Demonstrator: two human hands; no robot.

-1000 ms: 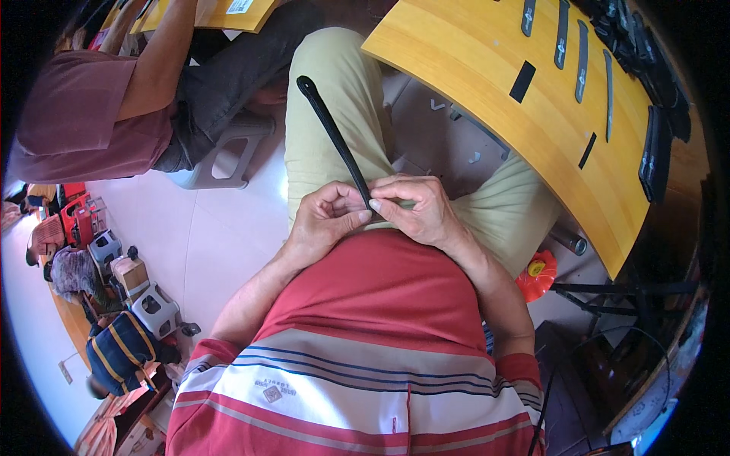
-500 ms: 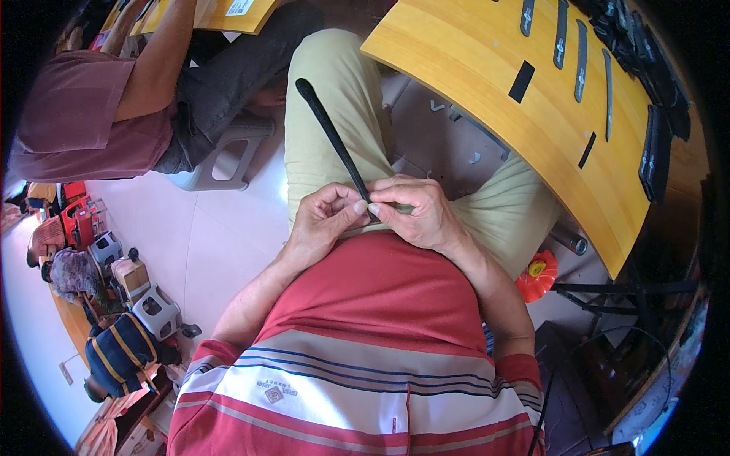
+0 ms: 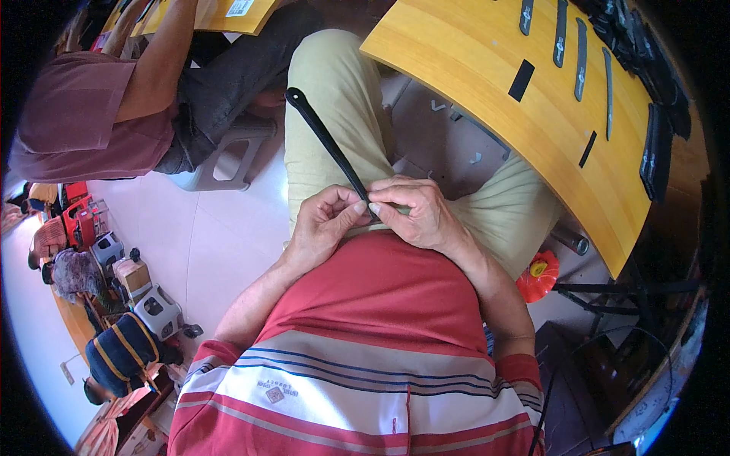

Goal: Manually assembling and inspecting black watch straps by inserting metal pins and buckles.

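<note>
A long, slender black strap slants up and to the left from my fingers, above my left knee. Its far end is rounded and wider, with a small pale dot or hole in it. The lower end is pinched between the thumb and fingers of my left hand and those of my right hand, close to my belly. Both thumb tips nearly meet on it. What lies under my fingertips is hidden.
On my right a curved wooden table carries several grey strips, a black rectangular piece and a black bundle. A person in a maroon shirt sits at left on a grey stool. An orange-red dish lies below.
The strap's free end has tipped slightly left and down and turned, so its rounded face with the pale dot now shows. Both hands stay nearly where they were.
</note>
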